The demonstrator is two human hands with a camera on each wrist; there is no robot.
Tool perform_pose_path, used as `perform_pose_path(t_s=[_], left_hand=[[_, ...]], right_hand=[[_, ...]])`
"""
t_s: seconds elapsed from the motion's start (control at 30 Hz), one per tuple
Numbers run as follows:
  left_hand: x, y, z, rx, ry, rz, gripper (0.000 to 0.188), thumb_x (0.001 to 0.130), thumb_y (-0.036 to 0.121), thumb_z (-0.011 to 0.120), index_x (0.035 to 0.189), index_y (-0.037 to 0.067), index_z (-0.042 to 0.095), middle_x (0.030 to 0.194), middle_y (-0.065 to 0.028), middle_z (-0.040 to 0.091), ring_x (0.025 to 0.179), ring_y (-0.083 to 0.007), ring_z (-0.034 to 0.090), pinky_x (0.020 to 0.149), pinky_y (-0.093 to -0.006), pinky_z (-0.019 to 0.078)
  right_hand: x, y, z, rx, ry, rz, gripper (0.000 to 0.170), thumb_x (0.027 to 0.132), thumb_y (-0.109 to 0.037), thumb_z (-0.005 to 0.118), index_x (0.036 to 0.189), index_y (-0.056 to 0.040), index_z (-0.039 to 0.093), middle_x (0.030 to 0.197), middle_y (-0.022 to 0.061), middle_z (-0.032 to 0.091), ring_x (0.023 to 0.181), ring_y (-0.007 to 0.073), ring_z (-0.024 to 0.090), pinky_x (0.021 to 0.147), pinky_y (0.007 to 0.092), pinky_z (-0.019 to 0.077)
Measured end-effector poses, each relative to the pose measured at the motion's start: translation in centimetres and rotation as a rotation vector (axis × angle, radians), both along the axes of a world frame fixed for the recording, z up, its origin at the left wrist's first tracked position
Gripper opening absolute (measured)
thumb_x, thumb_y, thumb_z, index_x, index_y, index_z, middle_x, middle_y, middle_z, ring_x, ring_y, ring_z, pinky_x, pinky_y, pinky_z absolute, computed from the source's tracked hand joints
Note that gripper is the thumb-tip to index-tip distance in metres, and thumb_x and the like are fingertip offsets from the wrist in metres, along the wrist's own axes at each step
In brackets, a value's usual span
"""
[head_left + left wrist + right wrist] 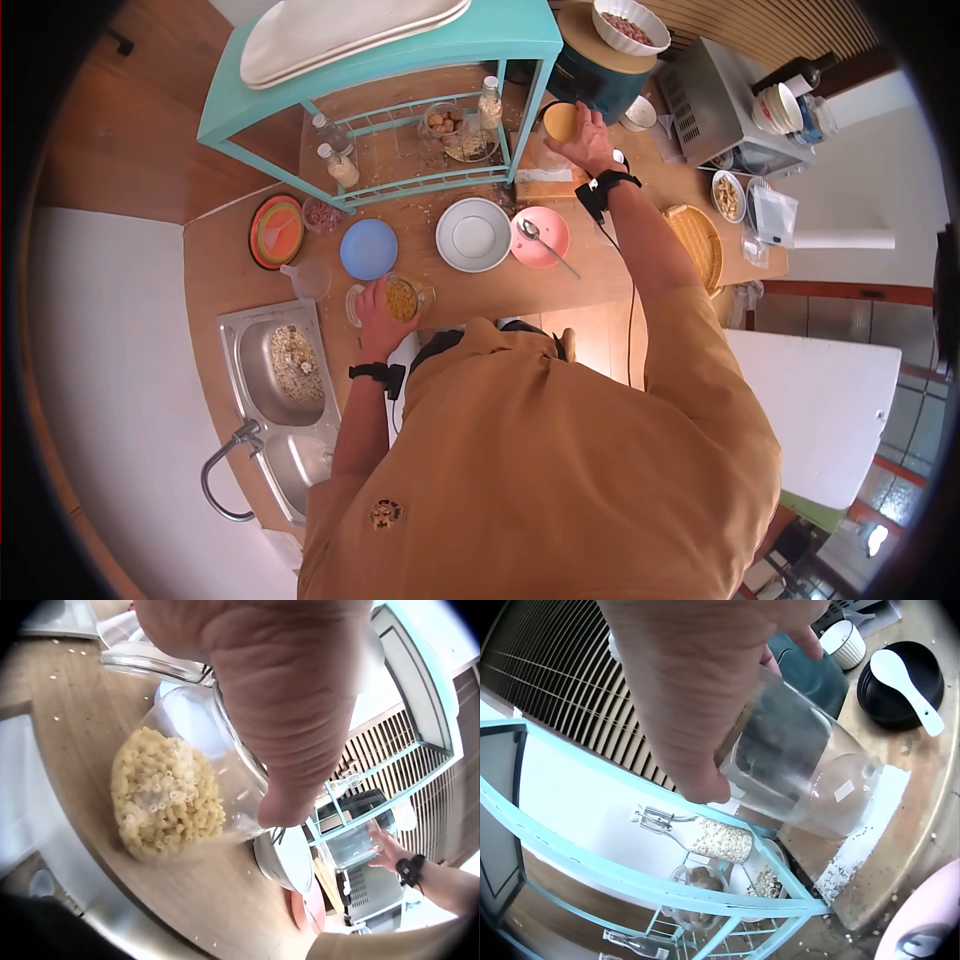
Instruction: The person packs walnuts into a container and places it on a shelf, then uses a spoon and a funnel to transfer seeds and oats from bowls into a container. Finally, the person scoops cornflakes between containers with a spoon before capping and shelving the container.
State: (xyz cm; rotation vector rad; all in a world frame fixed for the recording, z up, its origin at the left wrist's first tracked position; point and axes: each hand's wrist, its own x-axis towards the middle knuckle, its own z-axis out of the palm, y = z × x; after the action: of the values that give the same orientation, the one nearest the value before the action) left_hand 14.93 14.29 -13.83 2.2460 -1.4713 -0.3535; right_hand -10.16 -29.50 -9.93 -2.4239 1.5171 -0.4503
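Observation:
My left hand (378, 312) grips the top of a clip-top glass jar (244, 796) partly filled with short tube pasta (166, 795). The jar's glass lid (154, 661) is swung back, its wire clasp hanging by the rim. Across the counter at the back, my right hand (588, 142) holds a clear, see-through jar (795, 754) from above by its round wooden lid (561, 121). In the right wrist view that jar stands beside a white strip (866, 825) strewn with dark specks. My palm hides part of its top.
A blue plate (369, 249), a white bowl (447, 237) and a pink plate (556, 222) with a spoon (550, 246) lie between my hands. Behind them stands a turquoise rack (405, 70) with bottles. The sink (232, 330) at left holds spilled flakes; a woven tray (708, 245) lies right.

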Motion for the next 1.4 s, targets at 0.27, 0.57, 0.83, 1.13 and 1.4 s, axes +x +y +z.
perform_pose_path(t_s=[0.27, 0.57, 0.83, 1.13, 1.4], left_hand=[[0.2, -0.2, 0.5, 0.016, -0.018, 0.006, 0.095, 0.056, 0.032, 0.082, 0.134, 0.003, 0.036, 0.127, -0.0173, 0.042, 0.117, -0.0362, 0.037, 0.101, -0.0474, 0.0289], [-0.7, -0.8, 4.9, -0.198, -0.060, 0.024, 0.094, 0.057, 0.031, 0.083, 0.133, 0.002, 0.036, 0.129, -0.0191, 0.040, 0.122, -0.0354, 0.037, 0.102, -0.0481, 0.0293], [-8.3, -10.2, 11.5, -0.261, 0.494, -0.449, 0.098, 0.055, 0.032, 0.086, 0.133, 0.002, 0.036, 0.128, -0.0181, 0.044, 0.120, -0.0341, 0.043, 0.102, -0.0409, 0.0350], [-11.6, -8.4, 6.7, -0.234, 0.735, -0.415, 0.103, 0.049, 0.035, 0.088, 0.132, 0.004, 0.037, 0.128, -0.0150, 0.044, 0.120, -0.0304, 0.044, 0.102, -0.0388, 0.0356], [-12.6, -7.8, 6.6, -0.322, 0.720, -0.402, 0.100, 0.053, 0.032, 0.084, 0.134, 0.002, 0.034, 0.129, -0.0184, 0.043, 0.121, -0.0350, 0.041, 0.103, -0.0424, 0.0338]], right_hand=[[-0.1, 0.8, 0.7, -0.028, -0.114, -0.016, 0.094, 0.057, -0.044, 0.074, 0.131, 0.0010, 0.040, 0.122, 0.0240, 0.049, 0.116, 0.0356, 0.047, 0.099, 0.0370, 0.0411], [-5.0, 9.9, 8.9, -0.157, -0.201, -0.077, 0.083, 0.058, -0.034, 0.078, 0.126, -0.0006, 0.044, 0.111, 0.0217, 0.053, 0.106, 0.0360, 0.053, 0.091, 0.0401, 0.0463], [-2.2, 22.0, 12.9, 0.082, -0.278, 0.356, 0.081, 0.056, -0.029, 0.079, 0.125, -0.0020, 0.045, 0.111, 0.0215, 0.053, 0.103, 0.0375, 0.055, 0.085, 0.0428, 0.0501], [-2.0, 25.9, 11.7, 0.211, -0.341, 0.573, 0.085, 0.051, -0.031, 0.079, 0.125, -0.0027, 0.048, 0.107, 0.0182, 0.050, 0.095, 0.0340, 0.057, 0.079, 0.0410, 0.0521], [-2.8, 23.9, 11.4, 0.288, -0.285, 0.754, 0.083, 0.052, -0.029, 0.076, 0.124, -0.0001, 0.048, 0.104, 0.0189, 0.050, 0.090, 0.0352, 0.057, 0.079, 0.0412, 0.0502]])
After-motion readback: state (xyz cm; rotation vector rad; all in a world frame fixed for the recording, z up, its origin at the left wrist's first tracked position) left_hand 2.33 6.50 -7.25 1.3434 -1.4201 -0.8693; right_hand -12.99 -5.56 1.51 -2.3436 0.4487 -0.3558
